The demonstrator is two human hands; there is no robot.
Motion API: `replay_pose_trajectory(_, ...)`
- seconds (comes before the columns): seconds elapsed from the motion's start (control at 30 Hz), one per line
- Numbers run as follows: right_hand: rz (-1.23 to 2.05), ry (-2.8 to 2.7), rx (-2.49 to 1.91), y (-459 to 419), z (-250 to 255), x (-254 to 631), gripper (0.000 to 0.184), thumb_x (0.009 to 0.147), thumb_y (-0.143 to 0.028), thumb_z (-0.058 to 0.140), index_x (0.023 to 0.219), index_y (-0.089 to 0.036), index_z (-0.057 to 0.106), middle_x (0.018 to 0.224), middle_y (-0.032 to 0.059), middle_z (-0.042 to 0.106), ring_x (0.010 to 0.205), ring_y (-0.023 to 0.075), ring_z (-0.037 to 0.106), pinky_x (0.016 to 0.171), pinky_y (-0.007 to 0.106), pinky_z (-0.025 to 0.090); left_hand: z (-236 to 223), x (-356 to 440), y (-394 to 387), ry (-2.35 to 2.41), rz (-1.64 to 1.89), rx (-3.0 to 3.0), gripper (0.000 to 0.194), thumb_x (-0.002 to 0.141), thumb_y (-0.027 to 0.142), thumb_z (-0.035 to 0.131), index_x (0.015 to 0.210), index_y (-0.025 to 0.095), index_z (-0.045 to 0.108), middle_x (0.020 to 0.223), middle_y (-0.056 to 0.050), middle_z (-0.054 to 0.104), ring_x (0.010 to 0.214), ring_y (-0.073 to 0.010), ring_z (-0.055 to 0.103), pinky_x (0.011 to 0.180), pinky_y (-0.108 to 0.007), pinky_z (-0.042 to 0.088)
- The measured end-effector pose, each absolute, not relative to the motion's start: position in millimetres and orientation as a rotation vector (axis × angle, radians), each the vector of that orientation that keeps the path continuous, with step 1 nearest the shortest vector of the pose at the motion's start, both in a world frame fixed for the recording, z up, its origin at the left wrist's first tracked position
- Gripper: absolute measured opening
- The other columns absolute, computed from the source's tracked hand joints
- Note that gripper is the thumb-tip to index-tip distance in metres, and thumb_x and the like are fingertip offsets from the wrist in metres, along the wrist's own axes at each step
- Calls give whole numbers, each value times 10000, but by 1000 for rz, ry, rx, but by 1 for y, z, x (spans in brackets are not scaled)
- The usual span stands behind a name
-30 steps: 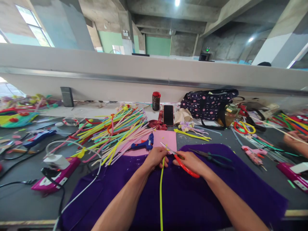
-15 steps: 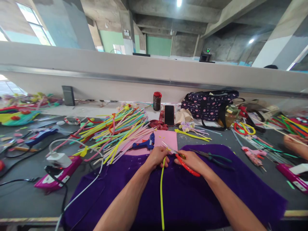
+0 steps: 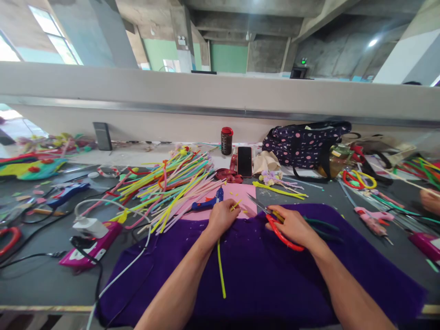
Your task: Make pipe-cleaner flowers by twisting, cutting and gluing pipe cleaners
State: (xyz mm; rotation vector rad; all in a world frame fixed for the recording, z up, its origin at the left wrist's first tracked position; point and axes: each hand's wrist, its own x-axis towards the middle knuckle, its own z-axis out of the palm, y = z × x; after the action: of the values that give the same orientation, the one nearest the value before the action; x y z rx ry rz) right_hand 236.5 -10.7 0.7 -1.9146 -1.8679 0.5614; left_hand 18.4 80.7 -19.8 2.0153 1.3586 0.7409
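Note:
My left hand (image 3: 222,219) is closed on a yellow-green pipe cleaner (image 3: 221,270), with a short end poking out above the fingers and a long piece hanging toward me. In my right hand (image 3: 292,224) are red-handled scissors (image 3: 282,236), their blades pointing up and left, apart from the pipe cleaner. Something yellow shows by those fingers, perhaps part of the handle. Behind both hands lies a pink sheet (image 3: 247,195) with small yellow snippets on it. Green-handled pliers (image 3: 321,223) rest on the purple cloth (image 3: 261,279), partly hidden by my right hand.
A heap of coloured pipe cleaners (image 3: 172,183) and a blue glue gun (image 3: 208,201) lie left of centre. Farther back stand a bottle (image 3: 226,142), a phone (image 3: 244,161) and a patterned bag (image 3: 292,151). A magenta power strip (image 3: 85,250) trails cables. Another person's hand (image 3: 431,199) is at far right.
My hands have moved apart: the scissors went right, away from the pipe cleaner, and my left hand shifted slightly left. The hanging part of the pipe cleaner now looks shorter.

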Motion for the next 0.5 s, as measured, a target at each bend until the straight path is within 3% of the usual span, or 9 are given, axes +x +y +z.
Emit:
replay_pose_trajectory(0.13, 618, -1720, -1856, -4, -4, 231, 491, 692, -470, 577, 1116, -223, 557, 946, 49, 661, 842, 214, 602, 707, 277, 417, -23, 45, 76, 1460, 526, 2312, 142, 714, 290, 549, 767, 188, 633, 686, -79, 629, 711, -206, 598, 629, -259, 399)
replay_pose_trajectory(0.27, 646, -1667, -1830, -1, -10, 233, 460, 696, -454, 567, 1082, -204, 574, 892, 43, 671, 793, 203, 612, 672, 268, 420, -27, 66, 83, 1551, 301, 2442, 206, 782, 279, 481, 870, 154, 619, 816, -139, 639, 832, -241, 601, 723, -330, 422)
replay_pose_trajectory(0.5, 630, -1642, -1797, -1, -10, 239, 474, 680, -481, 581, 1071, -212, 585, 894, 47, 672, 822, 215, 612, 669, 272, 419, -9, 64, 132, 1689, 333, 2403, 248, 794, 204, 434, 911, 70, 607, 882, -206, 624, 893, -274, 585, 749, -363, 415)
